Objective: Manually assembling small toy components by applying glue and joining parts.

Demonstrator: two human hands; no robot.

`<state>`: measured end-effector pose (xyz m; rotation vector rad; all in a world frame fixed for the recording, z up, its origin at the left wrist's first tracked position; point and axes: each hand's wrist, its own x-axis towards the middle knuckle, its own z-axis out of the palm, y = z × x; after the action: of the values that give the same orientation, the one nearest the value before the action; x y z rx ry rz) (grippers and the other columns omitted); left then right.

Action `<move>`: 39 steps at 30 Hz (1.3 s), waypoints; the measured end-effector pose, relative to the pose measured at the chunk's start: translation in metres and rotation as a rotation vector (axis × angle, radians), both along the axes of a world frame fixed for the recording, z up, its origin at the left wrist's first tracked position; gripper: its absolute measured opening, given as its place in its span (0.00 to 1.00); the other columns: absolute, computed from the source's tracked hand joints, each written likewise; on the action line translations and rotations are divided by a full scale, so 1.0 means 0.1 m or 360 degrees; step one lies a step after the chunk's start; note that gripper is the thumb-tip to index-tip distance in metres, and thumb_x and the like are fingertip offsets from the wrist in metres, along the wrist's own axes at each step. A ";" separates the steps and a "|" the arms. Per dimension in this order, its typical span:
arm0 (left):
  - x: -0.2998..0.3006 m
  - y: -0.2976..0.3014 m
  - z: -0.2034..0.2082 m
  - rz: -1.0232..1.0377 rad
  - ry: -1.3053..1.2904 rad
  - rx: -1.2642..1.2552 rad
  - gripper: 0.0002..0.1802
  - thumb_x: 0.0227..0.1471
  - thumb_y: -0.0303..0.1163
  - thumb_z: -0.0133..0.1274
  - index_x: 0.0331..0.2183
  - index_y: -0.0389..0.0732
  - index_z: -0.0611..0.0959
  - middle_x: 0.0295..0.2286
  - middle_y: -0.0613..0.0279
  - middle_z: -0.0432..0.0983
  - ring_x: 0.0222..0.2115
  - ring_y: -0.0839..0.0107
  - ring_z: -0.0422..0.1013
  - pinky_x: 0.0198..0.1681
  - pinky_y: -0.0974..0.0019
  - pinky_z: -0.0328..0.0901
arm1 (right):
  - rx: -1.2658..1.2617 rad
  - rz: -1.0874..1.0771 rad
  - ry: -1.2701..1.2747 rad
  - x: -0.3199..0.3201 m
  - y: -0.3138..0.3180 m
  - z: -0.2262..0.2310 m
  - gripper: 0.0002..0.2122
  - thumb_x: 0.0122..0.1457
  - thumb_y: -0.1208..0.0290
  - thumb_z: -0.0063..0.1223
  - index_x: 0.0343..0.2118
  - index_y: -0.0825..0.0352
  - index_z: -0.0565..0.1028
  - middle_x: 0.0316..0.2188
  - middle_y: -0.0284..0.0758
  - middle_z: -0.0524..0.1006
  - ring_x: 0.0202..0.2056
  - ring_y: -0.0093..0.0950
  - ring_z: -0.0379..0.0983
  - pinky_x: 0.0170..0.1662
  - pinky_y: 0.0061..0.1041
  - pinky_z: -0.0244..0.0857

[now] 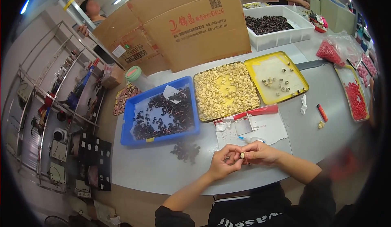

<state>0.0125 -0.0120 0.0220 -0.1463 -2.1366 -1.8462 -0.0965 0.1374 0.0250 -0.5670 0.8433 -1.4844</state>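
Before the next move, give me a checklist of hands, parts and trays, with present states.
1. Small cream piece held: ok, between left hand and right hand.
2. Rectangular blue plastic tray stocked: ok, many small dark curved pieces inside.
3. Dark curved pieces all inside: not ok, a cluster lies on the grey table.
4. Rectangular yellow tray beside the blue one stocked: ok, many cream pieces inside.
5. Small white bottle with blue tip sealed: cannot tell.

Small pale-yellow piece (242,155), partly hidden, between left hand (224,162) and right hand (260,153)
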 end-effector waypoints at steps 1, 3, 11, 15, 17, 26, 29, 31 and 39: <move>0.00 0.01 -0.01 -0.0001 -0.0002 0.0002 0.17 0.37 0.18 0.54 0.34 0.39 0.72 0.15 0.77 0.58 0.15 0.89 0.51 0.19 0.83 0.49 | -0.0018 0.0001 0.0040 0.00 0.00 0.00 0.13 0.56 0.67 0.46 0.39 0.72 0.72 0.39 0.35 0.71 0.35 0.19 0.64 0.39 0.19 0.58; 0.00 0.02 -0.02 0.0045 -0.0018 0.0002 0.17 0.37 0.18 0.54 0.34 0.39 0.72 0.13 0.76 0.57 0.15 0.89 0.51 0.18 0.83 0.48 | -0.0047 -0.0009 0.0062 0.00 -0.01 -0.04 0.13 0.56 0.67 0.46 0.39 0.72 0.71 0.39 0.35 0.71 0.36 0.19 0.64 0.40 0.19 0.58; -0.01 0.05 -0.18 0.0083 -0.0039 0.0232 0.16 0.36 0.18 0.54 0.32 0.38 0.71 0.12 0.76 0.55 0.14 0.89 0.49 0.17 0.83 0.47 | -0.0031 -0.0023 -0.0072 0.05 -0.02 -0.01 0.15 0.56 0.67 0.46 0.40 0.74 0.70 0.40 0.38 0.70 0.41 0.23 0.65 0.43 0.21 0.57; 0.02 0.00 -0.08 -0.0003 -0.0274 0.0082 0.14 0.41 0.14 0.47 0.34 0.35 0.67 0.26 0.61 0.70 0.28 0.75 0.70 0.30 0.75 0.67 | -0.0040 -0.0056 -0.0250 0.07 -0.03 0.00 0.15 0.56 0.66 0.47 0.40 0.74 0.70 0.40 0.38 0.71 0.41 0.22 0.65 0.44 0.21 0.57; -0.02 0.04 -0.09 0.0012 -0.0193 0.0212 0.15 0.39 0.16 0.50 0.33 0.36 0.68 0.20 0.69 0.63 0.21 0.83 0.60 0.24 0.79 0.56 | -0.0053 -0.0059 -0.0270 0.07 -0.03 0.01 0.16 0.56 0.66 0.47 0.40 0.74 0.70 0.40 0.37 0.71 0.40 0.22 0.65 0.44 0.20 0.57; -0.02 0.04 -0.10 -0.0054 -0.0115 0.0443 0.16 0.39 0.18 0.51 0.34 0.37 0.68 0.16 0.76 0.59 0.16 0.91 0.52 0.20 0.86 0.48 | -0.0061 -0.0098 -0.0282 0.06 -0.03 -0.06 0.15 0.56 0.67 0.47 0.41 0.73 0.71 0.38 0.36 0.71 0.35 0.19 0.64 0.40 0.19 0.57; -0.02 0.07 -0.06 -0.0028 -0.0139 0.0462 0.15 0.39 0.18 0.50 0.34 0.36 0.68 0.16 0.76 0.58 0.16 0.90 0.52 0.21 0.86 0.50 | -0.0028 -0.0126 -0.0287 0.07 -0.04 -0.09 0.14 0.56 0.67 0.47 0.40 0.73 0.71 0.36 0.34 0.71 0.33 0.18 0.63 0.39 0.18 0.58; -0.02 0.07 -0.05 -0.0011 -0.0136 0.0477 0.15 0.39 0.18 0.50 0.34 0.36 0.68 0.15 0.76 0.57 0.16 0.91 0.52 0.21 0.86 0.52 | 0.0013 -0.0118 -0.0256 0.08 -0.03 -0.09 0.14 0.56 0.66 0.48 0.40 0.73 0.71 0.32 0.31 0.71 0.32 0.18 0.63 0.38 0.18 0.58; -0.01 0.01 -0.02 0.0000 -0.0119 0.0241 0.13 0.37 0.17 0.51 0.30 0.35 0.70 0.11 0.77 0.52 0.15 0.90 0.50 0.24 0.82 0.62 | 0.0049 -0.0076 -0.0200 0.09 -0.03 -0.06 0.14 0.55 0.66 0.48 0.39 0.72 0.72 0.29 0.29 0.69 0.31 0.17 0.62 0.37 0.17 0.58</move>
<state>0.0113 -0.0105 0.0204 -0.0433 -2.0339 -2.0350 -0.0876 0.1343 0.0186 -0.4287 0.7846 -1.5315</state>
